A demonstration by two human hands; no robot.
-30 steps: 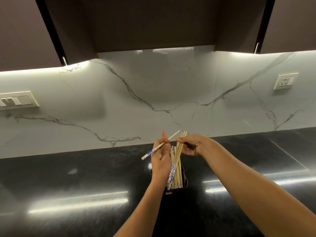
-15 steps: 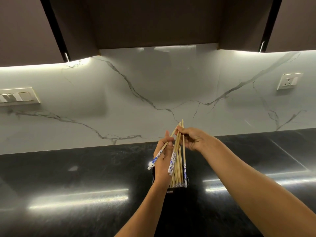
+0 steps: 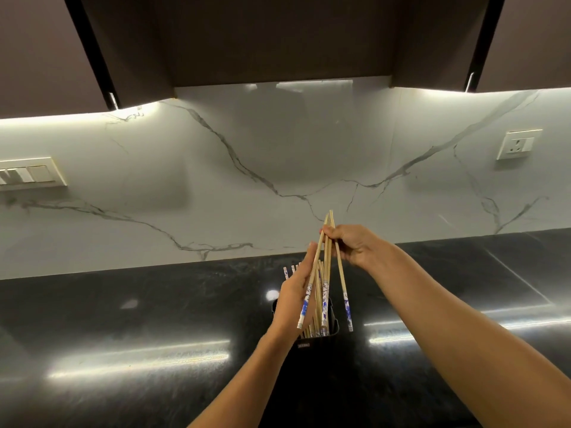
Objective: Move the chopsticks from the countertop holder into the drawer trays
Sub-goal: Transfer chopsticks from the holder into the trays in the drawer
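Wooden chopsticks (image 3: 327,273) pinched by right hand (image 3: 352,245) above black holder (image 3: 332,322), straight-fingered left hand (image 3: 295,296) steadying them. Gathering step, I judge; next, lift clear toward drawer.

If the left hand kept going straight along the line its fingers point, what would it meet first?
Probably the right hand, which grips the raised chopsticks just up and right of the left hand. Depth is unclear; if it passed in front, the marble wall comes next.

Right hand (image 3: 355,246) pinches chopsticks (image 3: 342,279) above black holder (image 3: 333,330).
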